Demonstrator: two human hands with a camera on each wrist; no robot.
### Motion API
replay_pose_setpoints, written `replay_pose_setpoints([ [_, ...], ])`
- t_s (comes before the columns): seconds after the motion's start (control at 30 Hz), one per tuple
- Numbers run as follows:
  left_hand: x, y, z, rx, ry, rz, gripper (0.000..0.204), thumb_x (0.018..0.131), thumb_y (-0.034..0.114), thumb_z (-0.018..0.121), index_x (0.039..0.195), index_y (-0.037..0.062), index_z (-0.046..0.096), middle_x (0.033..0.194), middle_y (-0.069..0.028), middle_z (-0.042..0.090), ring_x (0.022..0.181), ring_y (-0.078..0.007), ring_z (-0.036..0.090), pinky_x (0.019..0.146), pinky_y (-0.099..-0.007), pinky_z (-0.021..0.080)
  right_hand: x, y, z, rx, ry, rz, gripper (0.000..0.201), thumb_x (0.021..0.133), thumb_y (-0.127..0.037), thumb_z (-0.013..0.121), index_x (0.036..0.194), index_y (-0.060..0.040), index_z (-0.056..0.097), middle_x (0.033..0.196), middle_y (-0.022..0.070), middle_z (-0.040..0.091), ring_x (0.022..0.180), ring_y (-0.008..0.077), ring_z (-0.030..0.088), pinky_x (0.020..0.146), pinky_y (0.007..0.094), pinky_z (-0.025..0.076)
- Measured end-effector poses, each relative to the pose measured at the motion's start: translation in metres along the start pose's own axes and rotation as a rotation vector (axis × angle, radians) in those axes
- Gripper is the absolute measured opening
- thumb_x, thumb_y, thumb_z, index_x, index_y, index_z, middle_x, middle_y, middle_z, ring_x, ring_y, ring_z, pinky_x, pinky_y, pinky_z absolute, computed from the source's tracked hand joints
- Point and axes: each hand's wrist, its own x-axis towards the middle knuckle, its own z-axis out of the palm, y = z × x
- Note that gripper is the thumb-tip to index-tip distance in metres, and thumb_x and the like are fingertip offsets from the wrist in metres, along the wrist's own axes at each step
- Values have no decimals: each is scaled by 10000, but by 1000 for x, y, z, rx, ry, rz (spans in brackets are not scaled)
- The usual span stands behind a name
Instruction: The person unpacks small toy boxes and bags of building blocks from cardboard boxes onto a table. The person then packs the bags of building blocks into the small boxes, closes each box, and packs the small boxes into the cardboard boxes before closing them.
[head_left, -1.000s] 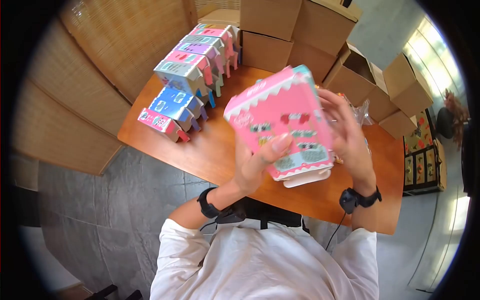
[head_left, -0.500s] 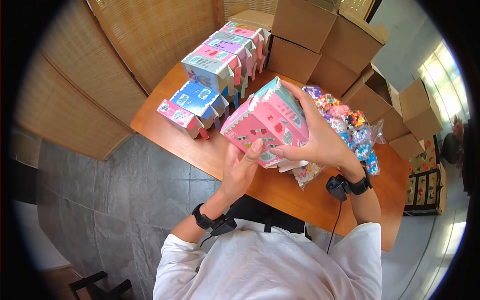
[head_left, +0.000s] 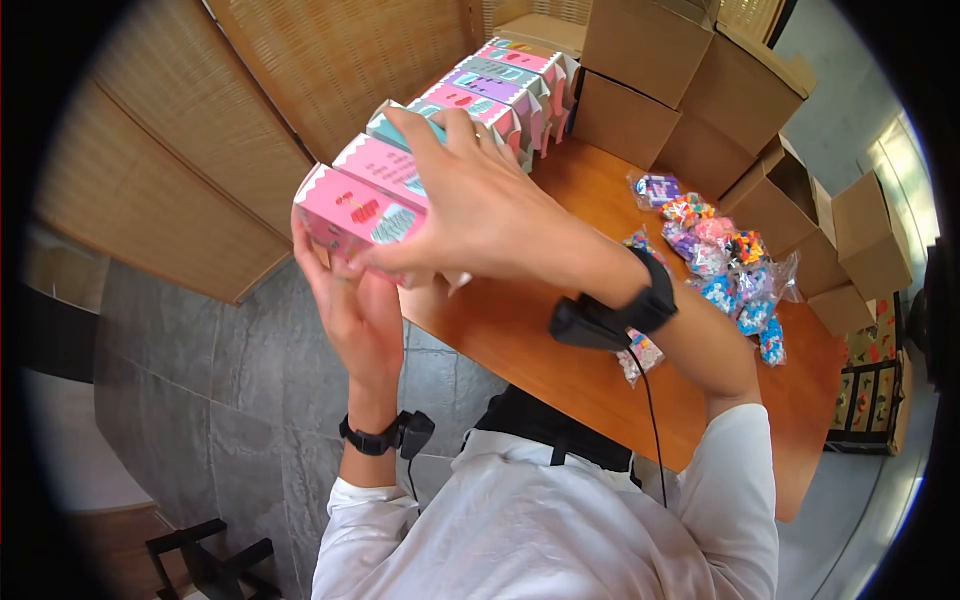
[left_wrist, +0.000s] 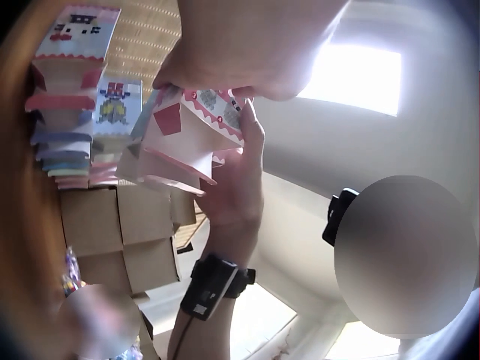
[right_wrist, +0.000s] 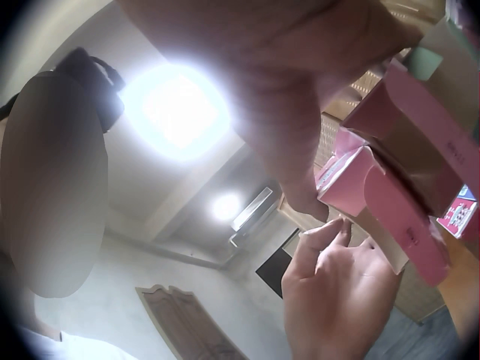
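Note:
A row of small cartons, two pink ones and a teal one, is held between both hands at the table's left side. The front pink carton (head_left: 362, 212) has red and grey pictures on top; behind it come another pink carton (head_left: 380, 165) and the teal carton (head_left: 385, 130). My left hand (head_left: 362, 318) grips the front carton's near left corner from below. Spread across their right side, my right hand (head_left: 490, 200) clasps the row, thumb at the front, fingers at the teal end. In the right wrist view, pink end flaps (right_wrist: 409, 232) hang open.
Similar cartons (head_left: 490, 95) stand in a row at the back left of the wooden table (head_left: 560, 340). Bagged colourful pieces (head_left: 715, 250) lie on the right. Brown cardboard boxes (head_left: 645, 60) are stacked behind, near a woven screen (head_left: 270, 80).
Both hands have carried the held cartons leftward, from over the table's middle to its left edge, beside the standing row. The right arm now reaches across the table.

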Motion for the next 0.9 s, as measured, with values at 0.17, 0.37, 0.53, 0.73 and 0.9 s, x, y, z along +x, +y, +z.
replay_pose_setpoints([
  [0.17, 37, -25, -36, 267, 69, 39, 686, 999, 20, 452, 1625, -29, 176, 1631, -203, 299, 1503, -274, 342, 1235, -388, 293, 45, 9, 23, -60, -66, 55, 1199, 601, -675, 878, 1420, 89, 450, 1298, 386, 497, 1264, 551, 498, 1026, 652, 411],
  [0.37, 28, -52, -56, 669, 22, 34, 650, 1088, 148, 462, 1640, -21, 162, 1690, -172, 251, 1558, -290, 264, 1257, -389, 223, 18, 28, 31, -167, 286, -144, 837, 794, -470, 829, 1382, 42, 525, 1318, 265, 529, 1260, 450, 494, 1016, 574, 427],
  [0.53, 23, -52, -52, 736, 77, 83, 595, 1068, 101, 471, 1616, -13, 269, 1637, -170, 357, 1525, -259, 326, 1248, -390, 250, -21, 38, 8, -93, 294, -159, 631, 854, -332, 797, 1326, 27, 580, 1336, 205, 539, 1253, 399, 509, 1040, 505, 431],
  [0.73, 42, -39, -71, 857, 178, 224, 522, 1063, 83, 450, 1569, -13, 366, 1621, -196, 378, 1518, -284, 344, 1245, -410, 258, -65, 48, -34, -19, 290, -91, 548, 847, -193, 815, 1305, 11, 595, 1308, 170, 578, 1213, 380, 549, 1040, 471, 450],
  [0.9, 25, -29, -44, 873, 261, 433, 429, 1061, 95, 484, 1469, -28, 436, 1524, -193, 475, 1442, -292, 436, 1206, -435, 338, -113, 56, -83, -40, 350, 83, 445, 884, -148, 784, 1283, -34, 625, 1326, 161, 605, 1221, 363, 587, 1028, 434, 474],
])
